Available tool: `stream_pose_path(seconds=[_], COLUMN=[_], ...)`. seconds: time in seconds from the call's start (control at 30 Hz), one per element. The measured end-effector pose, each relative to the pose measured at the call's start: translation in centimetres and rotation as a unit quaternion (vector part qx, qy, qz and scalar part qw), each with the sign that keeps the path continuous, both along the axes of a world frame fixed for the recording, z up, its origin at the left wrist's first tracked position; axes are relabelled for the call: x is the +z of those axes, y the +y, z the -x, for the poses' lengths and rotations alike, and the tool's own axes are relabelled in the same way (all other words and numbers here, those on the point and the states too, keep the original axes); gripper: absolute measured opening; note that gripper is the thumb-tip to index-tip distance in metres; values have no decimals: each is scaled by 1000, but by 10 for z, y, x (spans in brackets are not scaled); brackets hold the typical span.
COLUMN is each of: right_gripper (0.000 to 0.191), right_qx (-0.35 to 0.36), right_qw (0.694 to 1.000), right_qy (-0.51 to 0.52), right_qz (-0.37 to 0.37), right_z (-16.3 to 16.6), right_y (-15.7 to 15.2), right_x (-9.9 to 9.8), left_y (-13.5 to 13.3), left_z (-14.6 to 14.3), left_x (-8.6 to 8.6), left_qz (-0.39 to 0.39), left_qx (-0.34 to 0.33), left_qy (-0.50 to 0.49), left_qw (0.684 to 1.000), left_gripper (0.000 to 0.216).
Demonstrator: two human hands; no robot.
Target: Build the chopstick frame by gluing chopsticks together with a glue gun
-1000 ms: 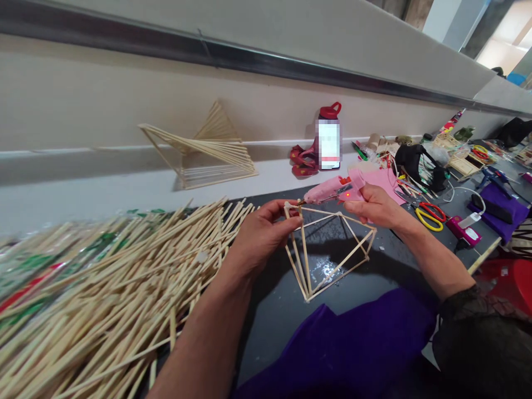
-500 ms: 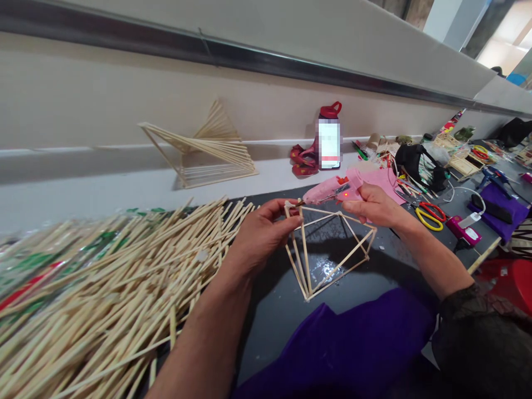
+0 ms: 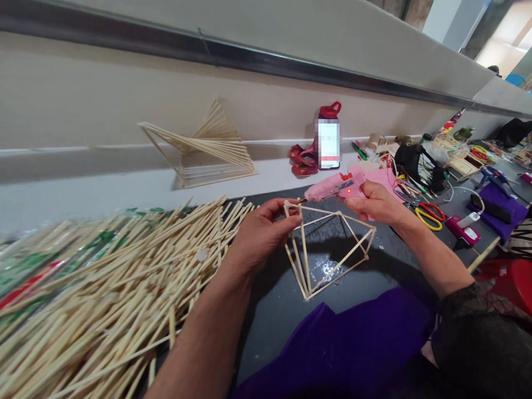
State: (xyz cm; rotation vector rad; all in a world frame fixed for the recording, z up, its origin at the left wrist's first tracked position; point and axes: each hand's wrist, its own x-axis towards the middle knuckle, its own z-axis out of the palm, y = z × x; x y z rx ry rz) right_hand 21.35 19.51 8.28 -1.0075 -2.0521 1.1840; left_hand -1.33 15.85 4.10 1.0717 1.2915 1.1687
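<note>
My left hand (image 3: 260, 235) pinches the top left corner of a small frame of thin wooden sticks (image 3: 328, 249) that stands on the dark table (image 3: 274, 310). My right hand (image 3: 374, 202) is wrapped round a pink glue gun (image 3: 334, 187) with a red light lit. The gun's nozzle points left, just above and behind the corner I pinch, a little clear of it. The frame's lower corner rests on the table near a shiny patch.
A big heap of loose wooden sticks (image 3: 103, 282) fills the left. A finished stick sculpture (image 3: 208, 147) and a red-capped bottle (image 3: 329, 138) stand on the white ledge. Scissors (image 3: 430, 215), tools and clutter lie at the right. Purple cloth (image 3: 353, 349) covers my lap.
The glue gun and my right hand have lifted slightly up and back from the frame's corner. My left hand and the frame have stayed put.
</note>
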Motion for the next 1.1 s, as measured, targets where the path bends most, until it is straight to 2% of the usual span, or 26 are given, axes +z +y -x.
stream_pose_path(seconds=[0.4,0.57,0.77,0.93,1.1], right_gripper=[24,23,27,25,24], right_qx=[-2,-7,-27,-4,-31], right_qw=[1000,1000,998,1000,998], right_qy=[-19,11,-39,0,-40], right_qz=[5,16,40,26,46], right_z=[4,5,3,4,6], right_y=[-3,-2,-4,-4,-5], right_x=[3,1,3,2,1], left_y=[1,0,0,1,1], left_z=[1,0,0,0,0], left_x=[0,3,3,2,1], left_qz=[-14,-18,-8,-17,-19], left_qx=[-12,-16,-12,-16,-13], left_qy=[10,-1,-4,-4,-7], left_qw=[1000,1000,1000,1000,1000], left_gripper=[39,42,38,35,36])
